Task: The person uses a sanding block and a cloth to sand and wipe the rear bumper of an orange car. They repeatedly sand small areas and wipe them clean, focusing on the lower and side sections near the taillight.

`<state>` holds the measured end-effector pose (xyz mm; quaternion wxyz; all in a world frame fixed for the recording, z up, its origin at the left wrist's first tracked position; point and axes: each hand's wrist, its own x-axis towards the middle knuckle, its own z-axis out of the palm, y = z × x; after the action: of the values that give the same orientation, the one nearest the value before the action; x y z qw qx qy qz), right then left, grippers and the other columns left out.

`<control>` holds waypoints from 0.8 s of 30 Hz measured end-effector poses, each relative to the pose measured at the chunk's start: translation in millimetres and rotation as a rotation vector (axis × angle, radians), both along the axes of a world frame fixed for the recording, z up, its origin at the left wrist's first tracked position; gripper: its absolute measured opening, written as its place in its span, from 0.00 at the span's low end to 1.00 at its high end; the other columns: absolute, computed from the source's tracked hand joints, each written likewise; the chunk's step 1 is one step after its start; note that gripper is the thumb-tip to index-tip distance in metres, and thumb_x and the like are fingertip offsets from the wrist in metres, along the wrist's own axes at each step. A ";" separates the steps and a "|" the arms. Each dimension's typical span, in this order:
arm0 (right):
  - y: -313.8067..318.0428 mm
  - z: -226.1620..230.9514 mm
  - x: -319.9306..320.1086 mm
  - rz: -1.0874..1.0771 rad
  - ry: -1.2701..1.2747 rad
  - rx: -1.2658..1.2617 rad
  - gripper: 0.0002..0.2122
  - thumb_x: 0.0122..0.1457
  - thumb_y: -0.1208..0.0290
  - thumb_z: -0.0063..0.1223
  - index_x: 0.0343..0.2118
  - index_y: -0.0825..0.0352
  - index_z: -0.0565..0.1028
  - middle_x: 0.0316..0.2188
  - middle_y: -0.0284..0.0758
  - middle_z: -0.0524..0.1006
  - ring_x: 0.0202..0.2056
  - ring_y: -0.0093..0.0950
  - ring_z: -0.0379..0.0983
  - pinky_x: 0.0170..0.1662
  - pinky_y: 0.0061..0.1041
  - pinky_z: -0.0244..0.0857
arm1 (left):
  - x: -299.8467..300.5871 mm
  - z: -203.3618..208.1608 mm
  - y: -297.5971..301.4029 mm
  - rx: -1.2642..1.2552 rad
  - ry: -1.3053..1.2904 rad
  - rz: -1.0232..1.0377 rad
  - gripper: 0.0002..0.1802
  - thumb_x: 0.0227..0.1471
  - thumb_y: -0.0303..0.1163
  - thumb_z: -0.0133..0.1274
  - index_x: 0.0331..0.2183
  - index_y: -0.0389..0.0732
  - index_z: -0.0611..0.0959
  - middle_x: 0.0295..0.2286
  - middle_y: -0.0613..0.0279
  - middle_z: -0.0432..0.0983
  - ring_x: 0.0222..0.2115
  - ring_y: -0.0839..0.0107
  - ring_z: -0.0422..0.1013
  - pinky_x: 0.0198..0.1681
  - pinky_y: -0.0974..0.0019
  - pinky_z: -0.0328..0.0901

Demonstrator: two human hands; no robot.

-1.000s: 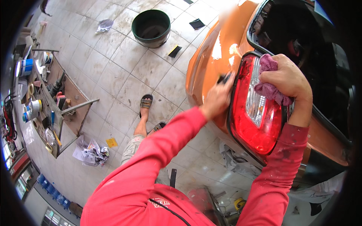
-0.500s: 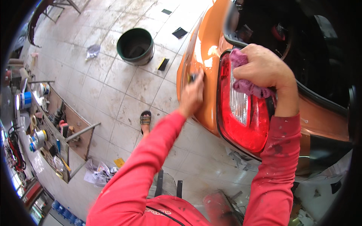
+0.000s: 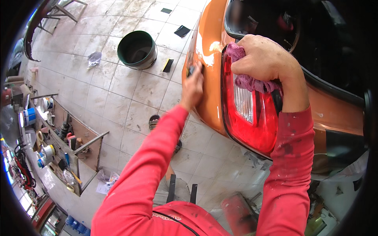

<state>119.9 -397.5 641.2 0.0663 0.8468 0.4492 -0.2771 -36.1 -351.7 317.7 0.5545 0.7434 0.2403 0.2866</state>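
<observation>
An orange car body [image 3: 209,103] with a red tail light [image 3: 252,129] fills the right half of the view. My right hand [image 3: 267,59] grips a crumpled pink rag [image 3: 246,80] and presses it against the top of the tail light. My left hand [image 3: 193,86] rests on the orange panel left of the light, fingers closed around a small dark object [image 3: 191,70] held flat to the paint. Both arms wear red sleeves spotted with paint.
A dark green bucket [image 3: 137,49] stands on the tiled floor at upper centre, with a small black block [image 3: 168,65] beside it. A metal rack [image 3: 63,145] with cans and tools runs along the left. Crumpled paper [image 3: 106,181] lies near the rack.
My left hand has slid to the left and lower along the orange panel. My right hand with the rag has stayed on the top of the tail light. The view has shifted.
</observation>
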 end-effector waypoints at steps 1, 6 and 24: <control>0.7 2.0 -0.6 -0.002 -0.013 -0.004 0.21 0.47 0.60 0.61 0.37 0.74 0.88 0.33 0.56 0.85 0.34 0.47 0.86 0.43 0.40 0.80 | -29.9 -4.5 -27.2 0.142 -0.060 -0.048 0.30 0.69 0.21 0.49 0.70 0.38 0.72 0.65 0.37 0.71 0.67 0.45 0.68 0.66 0.53 0.68; -19.0 -4.1 8.9 -0.019 -0.023 -0.016 0.22 0.48 0.59 0.61 0.38 0.74 0.88 0.32 0.55 0.85 0.34 0.46 0.86 0.43 0.39 0.80 | -108.8 7.5 -75.2 0.032 -0.026 -0.381 0.34 0.65 0.17 0.51 0.70 0.44 0.73 0.67 0.42 0.70 0.70 0.48 0.65 0.71 0.52 0.62; -7.7 -5.4 5.9 0.086 0.008 0.123 0.20 0.49 0.58 0.64 0.35 0.74 0.87 0.31 0.55 0.84 0.32 0.46 0.86 0.40 0.38 0.79 | -51.3 -18.7 -9.1 0.168 -0.125 -0.262 0.31 0.64 0.16 0.49 0.66 0.42 0.77 0.64 0.44 0.75 0.65 0.47 0.71 0.68 0.53 0.67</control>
<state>125.7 -405.2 635.8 0.0242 0.8282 0.5014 -0.2491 -87.4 -360.8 299.0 0.5367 0.7929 0.0816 0.2768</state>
